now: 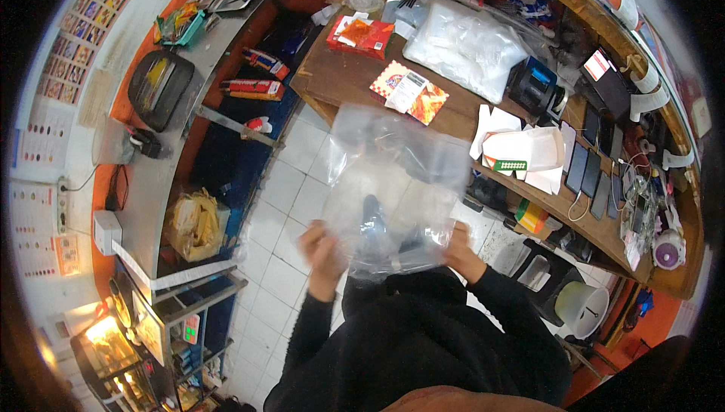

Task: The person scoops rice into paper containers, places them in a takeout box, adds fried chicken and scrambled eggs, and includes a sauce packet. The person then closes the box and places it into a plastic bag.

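A large clear plastic bag (pixel 400 178) is stretched between my two hands, in front of my body and beside the wooden desk. Its film is see-through, and the floor and my shoe show through it. My left hand (pixel 323 255), a little blurred, is closed on the bag's near left edge. My right hand (pixel 462 252) pinches the near right edge. On the desk just beyond the bag lies a printed food flyer or flat box (pixel 410 92). To the right of it sits an unfolded white carton (pixel 523 148) with a green label.
The wooden desk (pixel 317 72) carries a stack of clear plastic bags (pixel 464 46), a red box (pixel 361 34), a dark label printer (pixel 535 83) and several phones (pixel 578 166). A metal counter (pixel 170 178) runs along the left. A white bin (pixel 581 305) stands at lower right.
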Action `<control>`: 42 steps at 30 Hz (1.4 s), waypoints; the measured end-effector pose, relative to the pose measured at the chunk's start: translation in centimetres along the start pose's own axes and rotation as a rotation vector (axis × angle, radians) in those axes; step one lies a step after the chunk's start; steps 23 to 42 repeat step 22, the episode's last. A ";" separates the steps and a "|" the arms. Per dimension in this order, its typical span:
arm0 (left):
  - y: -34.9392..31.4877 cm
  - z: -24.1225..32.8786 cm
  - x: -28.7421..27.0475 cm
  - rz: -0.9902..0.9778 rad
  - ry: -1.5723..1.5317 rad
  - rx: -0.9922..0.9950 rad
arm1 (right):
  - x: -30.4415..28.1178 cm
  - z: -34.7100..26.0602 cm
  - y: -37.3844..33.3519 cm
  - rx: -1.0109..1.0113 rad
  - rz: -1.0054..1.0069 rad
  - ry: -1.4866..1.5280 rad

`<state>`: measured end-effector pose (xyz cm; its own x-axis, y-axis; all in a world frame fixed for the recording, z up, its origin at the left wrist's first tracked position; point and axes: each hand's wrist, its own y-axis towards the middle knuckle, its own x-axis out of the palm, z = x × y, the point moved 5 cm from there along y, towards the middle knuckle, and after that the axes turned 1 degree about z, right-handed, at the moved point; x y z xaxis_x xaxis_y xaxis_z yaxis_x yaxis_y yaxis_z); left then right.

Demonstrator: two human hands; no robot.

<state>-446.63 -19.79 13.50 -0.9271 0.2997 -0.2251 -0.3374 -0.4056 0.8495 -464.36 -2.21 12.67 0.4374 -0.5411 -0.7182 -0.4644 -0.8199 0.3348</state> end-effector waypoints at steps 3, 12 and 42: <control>-15.7 -11.9 0.5 -0.847 0.511 -0.562 | 11.4 8.6 -7.4 0.428 -0.695 -0.226; -7.9 -24.2 -2.0 0.085 -1.398 -1.986 | 18.9 7.3 1.0 1.213 -0.461 2.205; -0.2 -30.5 1.0 -0.453 -1.550 -1.799 | 14.3 9.4 9.9 0.785 -0.140 2.428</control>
